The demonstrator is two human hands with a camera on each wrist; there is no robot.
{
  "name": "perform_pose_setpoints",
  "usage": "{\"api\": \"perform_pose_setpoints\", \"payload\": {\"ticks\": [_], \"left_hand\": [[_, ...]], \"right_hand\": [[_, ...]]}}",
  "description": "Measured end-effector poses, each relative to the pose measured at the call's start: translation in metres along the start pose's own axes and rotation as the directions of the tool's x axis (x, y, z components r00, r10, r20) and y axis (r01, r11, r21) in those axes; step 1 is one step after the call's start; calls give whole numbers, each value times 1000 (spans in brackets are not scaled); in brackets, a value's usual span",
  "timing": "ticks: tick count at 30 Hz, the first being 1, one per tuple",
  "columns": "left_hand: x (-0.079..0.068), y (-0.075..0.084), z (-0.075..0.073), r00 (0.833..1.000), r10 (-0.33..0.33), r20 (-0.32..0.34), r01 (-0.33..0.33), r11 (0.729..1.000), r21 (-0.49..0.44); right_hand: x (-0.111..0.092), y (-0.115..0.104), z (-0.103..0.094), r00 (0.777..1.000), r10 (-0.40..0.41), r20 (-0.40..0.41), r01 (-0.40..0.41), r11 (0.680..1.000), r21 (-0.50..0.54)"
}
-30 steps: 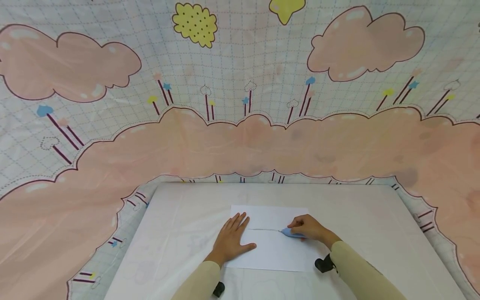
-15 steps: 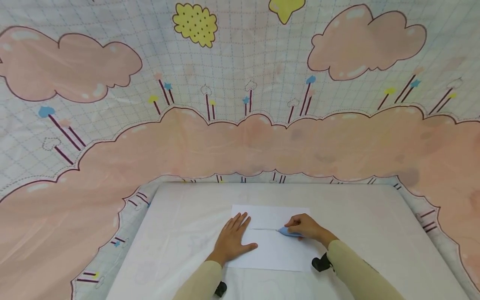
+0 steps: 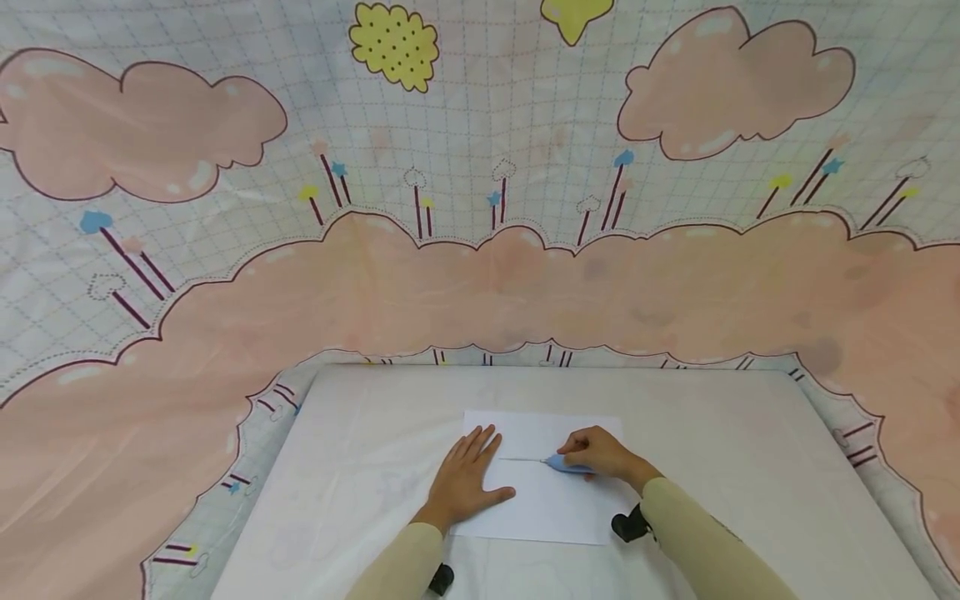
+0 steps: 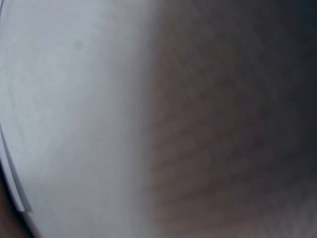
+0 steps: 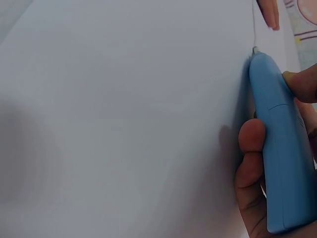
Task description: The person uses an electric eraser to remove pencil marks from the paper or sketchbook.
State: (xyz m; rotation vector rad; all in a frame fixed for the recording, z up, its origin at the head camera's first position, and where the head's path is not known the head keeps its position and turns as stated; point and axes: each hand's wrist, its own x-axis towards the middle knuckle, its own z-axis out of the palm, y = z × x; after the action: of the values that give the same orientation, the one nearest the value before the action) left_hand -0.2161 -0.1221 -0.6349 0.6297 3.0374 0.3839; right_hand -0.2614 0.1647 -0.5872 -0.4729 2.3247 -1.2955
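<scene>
A sheet of white paper lies flat on the table, with a thin grey line running across it. My left hand rests on the paper's left part, fingers spread and thumb out. Over the right part, my right hand grips a blue electric eraser whose small pale tip sits at the right end of the line. The right wrist view shows the thumb and fingers around the eraser body, with the left fingertips near the line's far end. The left wrist view is mostly blurred.
A white cover spreads over the table beneath the paper. Behind and around it hangs a cloth backdrop printed with pink clouds. Dark wrist cameras are strapped below both sleeves.
My right hand has slid left with the electric eraser, its tip following the line, so a shorter stretch of line shows to the left. My left hand stays in place on the paper.
</scene>
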Motion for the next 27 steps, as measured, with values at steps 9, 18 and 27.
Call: {"api": "perform_pose_setpoints", "payload": {"ticks": [9, 18, 27], "left_hand": [[1, -2, 5, 1000, 8, -14, -8, 1000, 13], [1, -6, 13, 997, 33, -66, -30, 999, 42], [1, -2, 6, 1000, 14, -19, -14, 1000, 16]], "right_hand": [[-3, 2, -3, 1000, 16, -15, -17, 1000, -24], [-12, 8, -12, 999, 41, -31, -42, 999, -34], [-17, 11, -19, 998, 44, -45, -46, 998, -49]]}}
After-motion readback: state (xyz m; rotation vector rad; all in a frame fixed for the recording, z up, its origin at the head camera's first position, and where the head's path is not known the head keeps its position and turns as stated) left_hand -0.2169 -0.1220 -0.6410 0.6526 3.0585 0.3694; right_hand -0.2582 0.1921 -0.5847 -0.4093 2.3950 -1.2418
